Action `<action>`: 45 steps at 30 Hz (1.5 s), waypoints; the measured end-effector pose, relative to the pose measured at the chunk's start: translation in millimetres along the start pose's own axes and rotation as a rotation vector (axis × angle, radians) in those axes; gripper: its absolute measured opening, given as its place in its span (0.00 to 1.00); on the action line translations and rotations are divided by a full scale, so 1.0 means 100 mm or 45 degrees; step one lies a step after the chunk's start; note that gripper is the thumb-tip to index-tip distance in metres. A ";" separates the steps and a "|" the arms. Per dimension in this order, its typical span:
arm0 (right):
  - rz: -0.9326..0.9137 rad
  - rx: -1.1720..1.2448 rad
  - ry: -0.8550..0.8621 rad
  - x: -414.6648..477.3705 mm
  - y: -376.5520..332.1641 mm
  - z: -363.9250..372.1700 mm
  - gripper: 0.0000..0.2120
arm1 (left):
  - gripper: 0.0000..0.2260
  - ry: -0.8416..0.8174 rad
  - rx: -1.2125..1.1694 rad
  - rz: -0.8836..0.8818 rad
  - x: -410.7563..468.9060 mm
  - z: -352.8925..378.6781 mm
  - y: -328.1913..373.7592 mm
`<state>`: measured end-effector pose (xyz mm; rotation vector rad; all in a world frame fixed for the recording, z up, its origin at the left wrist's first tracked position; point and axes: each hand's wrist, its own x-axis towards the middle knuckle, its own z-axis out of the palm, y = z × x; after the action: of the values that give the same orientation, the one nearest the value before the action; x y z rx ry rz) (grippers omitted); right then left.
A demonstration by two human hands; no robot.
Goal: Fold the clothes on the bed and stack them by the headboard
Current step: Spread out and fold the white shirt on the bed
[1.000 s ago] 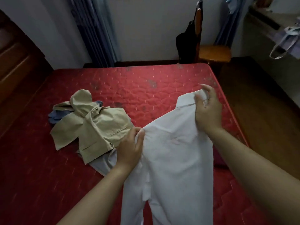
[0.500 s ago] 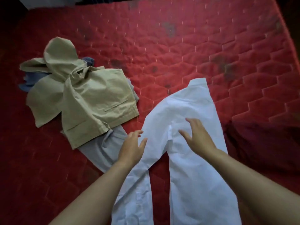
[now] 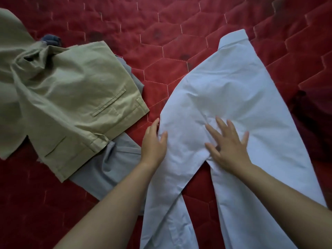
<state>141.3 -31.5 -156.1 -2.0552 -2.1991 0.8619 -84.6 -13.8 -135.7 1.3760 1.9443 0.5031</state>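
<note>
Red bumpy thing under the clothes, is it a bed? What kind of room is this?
Probably a bedroom, though only the bed shows. The red quilted mattress fills the view, and loose clothes lie on it: pale trousers, a khaki garment and a grey garment under that.

Home bedroom: red quilted mattress [image 3: 179, 18] with loose clothes [image 3: 75, 90]

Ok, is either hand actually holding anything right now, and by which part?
Nothing is held. The right hand lies flat on the white trousers near the crotch; the left hand rests open at their left edge.
</note>
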 end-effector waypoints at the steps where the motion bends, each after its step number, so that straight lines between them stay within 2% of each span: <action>1: -0.030 -0.055 -0.003 -0.02 0.09 0.03 0.28 | 0.22 -0.004 -0.066 0.023 0.03 0.02 0.00; 3: -0.080 -0.117 0.006 -0.06 0.20 0.07 0.30 | 0.24 -0.042 -0.156 0.039 0.10 0.04 0.02; 6: -0.091 -0.108 0.026 -0.07 0.22 0.11 0.30 | 0.24 -0.156 -0.373 -0.057 0.17 0.04 0.08; 11: -0.084 -0.114 0.009 -0.07 0.22 0.09 0.30 | 0.06 -0.165 -0.527 -0.222 0.11 -0.04 0.12; 15: -0.085 -0.086 -0.022 -0.06 0.24 0.06 0.28 | 0.01 -0.086 -0.667 -0.209 -0.02 -0.11 0.17; 19: -0.105 -0.111 -0.046 -0.07 0.33 0.01 0.28 | 0.05 -0.086 -0.796 -0.205 -0.07 -0.17 0.23; 21: -0.108 -0.099 -0.069 -0.08 0.34 -0.01 0.28 | 0.03 -0.173 -0.811 -0.197 -0.14 -0.19 0.19; 24: -0.103 -0.032 -0.051 -0.09 0.27 -0.06 0.29 | 0.06 -0.246 -0.603 -0.195 -0.33 -0.21 0.02; 27: 0.021 0.163 0.089 -0.06 0.12 -0.08 0.29 | 0.09 -0.102 -0.556 -0.179 -0.44 -0.29 -0.05; 30: 0.098 0.091 0.054 0.01 0.03 -0.02 0.29 | 0.13 -0.002 -0.605 -0.030 -0.44 -0.50 0.03; 32: 0.115 0.001 -0.034 0.03 0.03 0.04 0.31 | 0.09 -0.184 -0.661 0.031 -0.45 -0.63 0.09; 35: 0.096 -0.014 -0.070 0.03 0.10 0.06 0.33 | 0.06 -0.684 -0.564 0.064 -0.50 -0.71 0.06; 37: 0.043 -0.017 -0.096 0.01 0.15 0.01 0.33 | 0.10 -0.779 -0.417 0.056 -0.55 -0.69 -0.03; 39: 0.027 -0.033 -0.135 -0.02 0.18 -0.07 0.32 | 0.09 -0.658 -0.285 0.005 -0.58 -0.71 -0.14; 41: 0.064 0.030 -0.110 -0.04 0.10 -0.17 0.32 | 0.06 -0.424 -0.328 -0.049 -0.59 -0.77 -0.22; 43: 0.065 0.168 0.051 -0.04 -0.08 -0.24 0.31 | 0.06 -0.242 -0.454 0.028 -0.57 -0.83 -0.22; 45: -0.034 0.233 0.185 -0.01 -0.36 -0.23 0.30 | 0.10 -0.110 -0.527 0.150 -0.57 -0.89 -0.16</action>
<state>116.5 -23.1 -122.5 -1.9348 -1.9895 0.8473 -147.9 -66.0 -67.6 1.2230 1.5840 0.8350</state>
